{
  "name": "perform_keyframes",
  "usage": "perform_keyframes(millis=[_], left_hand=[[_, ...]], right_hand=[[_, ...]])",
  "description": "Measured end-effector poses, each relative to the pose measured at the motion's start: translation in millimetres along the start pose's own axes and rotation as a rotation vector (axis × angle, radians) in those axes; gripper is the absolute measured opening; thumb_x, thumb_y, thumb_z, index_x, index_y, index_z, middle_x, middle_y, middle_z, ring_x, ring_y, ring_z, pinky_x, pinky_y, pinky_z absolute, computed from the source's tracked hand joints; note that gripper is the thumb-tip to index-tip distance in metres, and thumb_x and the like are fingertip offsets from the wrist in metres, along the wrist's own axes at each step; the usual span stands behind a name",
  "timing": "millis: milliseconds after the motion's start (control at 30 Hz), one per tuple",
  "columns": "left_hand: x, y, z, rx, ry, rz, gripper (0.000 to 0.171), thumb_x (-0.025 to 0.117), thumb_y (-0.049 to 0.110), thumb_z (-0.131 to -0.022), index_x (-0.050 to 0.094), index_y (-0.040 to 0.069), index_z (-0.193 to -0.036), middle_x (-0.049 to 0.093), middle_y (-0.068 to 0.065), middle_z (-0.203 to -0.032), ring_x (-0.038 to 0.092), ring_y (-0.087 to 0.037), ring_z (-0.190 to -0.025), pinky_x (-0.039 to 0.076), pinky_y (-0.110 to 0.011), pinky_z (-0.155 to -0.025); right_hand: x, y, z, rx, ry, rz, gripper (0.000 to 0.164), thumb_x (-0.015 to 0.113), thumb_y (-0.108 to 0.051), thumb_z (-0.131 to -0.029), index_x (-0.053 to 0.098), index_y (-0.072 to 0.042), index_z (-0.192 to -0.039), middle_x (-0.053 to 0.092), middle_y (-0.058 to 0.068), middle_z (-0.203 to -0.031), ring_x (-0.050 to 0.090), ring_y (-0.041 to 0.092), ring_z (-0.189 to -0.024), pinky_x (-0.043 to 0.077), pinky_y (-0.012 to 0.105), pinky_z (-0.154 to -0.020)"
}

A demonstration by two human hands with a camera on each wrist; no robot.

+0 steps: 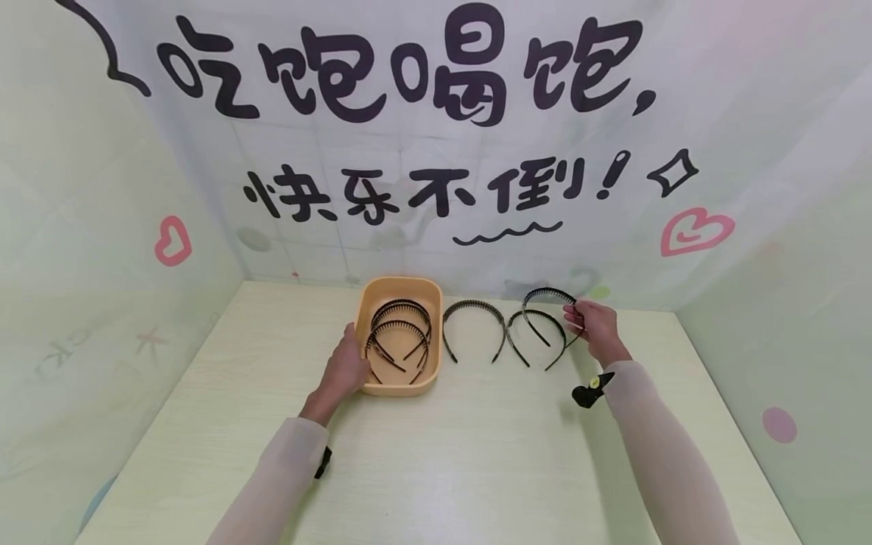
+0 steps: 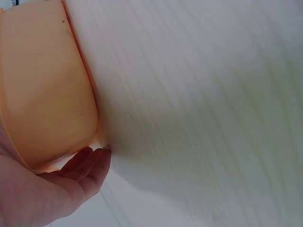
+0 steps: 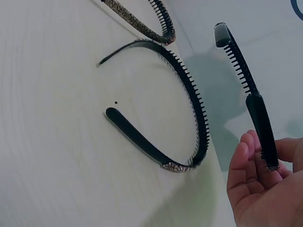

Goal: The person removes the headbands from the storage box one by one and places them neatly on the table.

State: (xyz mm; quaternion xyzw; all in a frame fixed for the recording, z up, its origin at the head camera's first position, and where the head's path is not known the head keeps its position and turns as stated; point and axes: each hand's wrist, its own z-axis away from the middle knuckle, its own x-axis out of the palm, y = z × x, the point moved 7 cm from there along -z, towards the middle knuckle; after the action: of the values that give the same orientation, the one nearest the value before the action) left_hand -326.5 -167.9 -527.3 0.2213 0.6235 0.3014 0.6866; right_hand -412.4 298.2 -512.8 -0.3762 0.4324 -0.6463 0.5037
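Observation:
My left hand [image 1: 346, 365] holds the left side of an orange plastic basket [image 1: 402, 390]. In the left wrist view its fingers [image 2: 90, 175] curl beside the basket's outer wall [image 2: 47, 90]; the thumb is hidden there. Several black toothed headbands [image 1: 398, 325] lie overlapping inside the basket. At the right, my right hand [image 1: 594, 327] pinches one end of a black toothed headband [image 1: 545, 291], raised off the table. Below it a second headband [image 3: 201, 113] lies on the table, and a third headband [image 1: 473, 304] with a glittery band lies between that one and the basket.
The pale wood-grain table [image 1: 436, 469] runs up to a printed backdrop [image 1: 381, 250] behind the basket and headbands. Printed side walls stand at the left [image 1: 82, 318] and right [image 1: 783, 363]. A small dark speck [image 3: 116, 102] shows on the table.

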Motion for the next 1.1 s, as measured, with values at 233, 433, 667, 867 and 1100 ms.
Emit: perform_keyframes(millis=[233,433,667,867,1100], left_hand=[[0.4,-1.6,-0.2,0.000,-0.002,0.003,0.077,0.045,-0.005,-0.089,0.005,-0.006,-0.155,0.043,-0.036,-0.142,0.059,-0.039,-0.111,0.050,-0.042,-0.073],[-0.3,-2.6,0.1,0.003,0.003,0.002,0.077,0.045,-0.003,-0.090,0.005,-0.005,-0.155,0.043,-0.035,-0.142,0.059,-0.039,-0.112,0.050,-0.044,-0.077],[1.4,-2.5,0.1,0.004,-0.001,-0.003,0.078,0.046,-0.003,-0.089,0.005,-0.004,-0.155,0.043,-0.035,-0.143,0.059,-0.039,-0.109,0.050,-0.043,-0.075],[1.0,-0.6,1.2,-0.005,-0.002,0.004,0.078,0.046,-0.003,-0.089,0.005,-0.004,-0.156,0.044,-0.034,-0.143,0.059,-0.038,-0.110,0.050,-0.044,-0.078],[-0.8,0.4,0.9,-0.005,0.005,-0.004,0.077,0.046,-0.004,-0.088,0.007,-0.004,-0.155,0.046,-0.035,-0.140,0.060,-0.038,-0.107,0.050,-0.042,-0.074]], right_hand=[[-18,4,-1,0.015,0.006,-0.005,0.046,0.046,-0.016,-0.104,0.041,0.004,-0.145,0.073,-0.010,-0.080,0.071,0.004,-0.081,0.056,0.022,-0.076],[-34,9,-4,0.033,0.021,0.000,0.049,0.046,-0.015,-0.104,0.038,0.005,-0.147,0.072,-0.011,-0.076,0.069,0.001,-0.076,0.056,0.021,-0.074],[-57,18,-8,0.054,0.059,-0.009,0.046,0.046,-0.012,-0.103,0.040,0.006,-0.145,0.071,-0.009,-0.074,0.069,0.002,-0.075,0.055,0.020,-0.071],[-76,24,-8,0.090,0.077,-0.048,0.027,0.046,-0.012,-0.103,0.051,-0.001,-0.127,0.072,-0.008,-0.073,0.069,0.003,-0.072,0.056,0.021,-0.069],[-88,25,-12,0.104,0.091,-0.059,0.021,0.046,-0.013,-0.103,0.055,-0.004,-0.120,0.072,-0.006,-0.073,0.070,0.005,-0.071,0.056,0.021,-0.068]])
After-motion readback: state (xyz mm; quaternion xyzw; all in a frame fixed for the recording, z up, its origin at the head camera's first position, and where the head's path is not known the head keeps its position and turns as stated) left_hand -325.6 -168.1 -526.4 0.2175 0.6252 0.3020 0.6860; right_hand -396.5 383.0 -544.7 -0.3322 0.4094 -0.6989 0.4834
